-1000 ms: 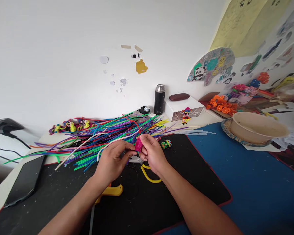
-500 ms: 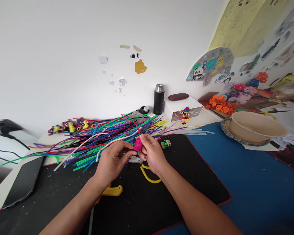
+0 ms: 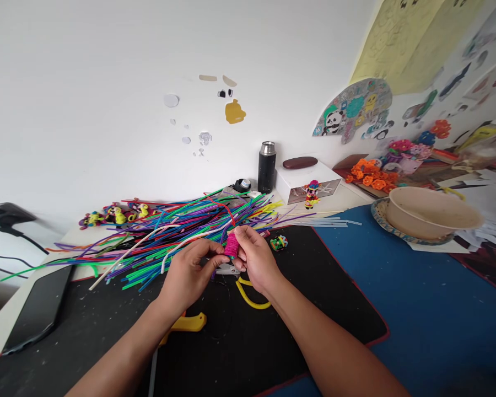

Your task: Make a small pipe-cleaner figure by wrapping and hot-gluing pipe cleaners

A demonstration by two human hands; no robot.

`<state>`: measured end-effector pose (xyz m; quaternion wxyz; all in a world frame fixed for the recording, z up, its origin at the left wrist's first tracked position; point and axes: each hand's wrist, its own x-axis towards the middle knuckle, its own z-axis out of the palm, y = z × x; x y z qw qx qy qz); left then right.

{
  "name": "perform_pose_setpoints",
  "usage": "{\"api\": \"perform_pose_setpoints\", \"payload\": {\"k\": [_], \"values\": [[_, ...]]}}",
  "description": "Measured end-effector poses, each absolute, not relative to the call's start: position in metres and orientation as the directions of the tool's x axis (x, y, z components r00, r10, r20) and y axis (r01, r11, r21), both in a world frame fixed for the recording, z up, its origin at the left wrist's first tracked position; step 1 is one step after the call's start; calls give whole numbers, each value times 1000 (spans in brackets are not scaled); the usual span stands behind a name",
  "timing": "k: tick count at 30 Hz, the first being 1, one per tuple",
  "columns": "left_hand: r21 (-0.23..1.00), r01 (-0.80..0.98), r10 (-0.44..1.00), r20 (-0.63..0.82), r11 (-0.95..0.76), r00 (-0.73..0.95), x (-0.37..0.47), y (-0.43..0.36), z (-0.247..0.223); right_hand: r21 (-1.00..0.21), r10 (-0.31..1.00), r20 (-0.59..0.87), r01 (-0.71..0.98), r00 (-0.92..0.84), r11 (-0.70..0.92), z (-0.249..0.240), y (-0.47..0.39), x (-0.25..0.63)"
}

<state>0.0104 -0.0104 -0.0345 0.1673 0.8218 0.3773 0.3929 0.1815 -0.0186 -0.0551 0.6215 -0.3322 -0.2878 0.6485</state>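
A small magenta coil of wound pipe cleaner point(image 3: 232, 244) is held between my two hands above the black mat point(image 3: 248, 358). My right hand point(image 3: 254, 256) grips it from the right, thumb along its upper side. From the left, my left hand point(image 3: 196, 267) pinches its lower end between thumb and fingertips. A bit of green shows at the coil's bottom. Below the hands lie scissors with yellow handles point(image 3: 254, 300), their blades partly covered. A yellow-handled glue gun point(image 3: 190, 322) sits under my left forearm, partly hidden.
A heap of colourful pipe cleaners point(image 3: 149, 248) spreads behind my hands. Beyond it stand a black flask point(image 3: 267, 168) and a white box point(image 3: 306, 179) with a small figure point(image 3: 312, 194) in front. A phone point(image 3: 39, 309) lies left, a beige bowl point(image 3: 432, 215) right, a small green piece point(image 3: 279, 242) nearer.
The whole view has shifted slightly. Both hands keep their hold on the magenta coil, which looks turned a little; otherwise little differs.
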Motion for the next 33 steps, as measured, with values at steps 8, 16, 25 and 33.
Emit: {"api": "perform_pose_setpoints", "payload": {"k": [8,16,25,33], "values": [[529,482,714,561,-698,419,13,-12,-33,-794,997,-83,-605,-4,-69,-54,-19,182],[383,472,596,645,-794,479,14,-14,-33,-795,996,-93,-601,-7,-79,-56,-19,183],[318,493,564,654,-810,504,13,-14,-30,-815,996,-87,-576,9,-66,-56,-19,182],[268,484,515,695,-833,502,16,-16,-27,-806,995,-98,-587,6,-76,-55,-19,182]]}}
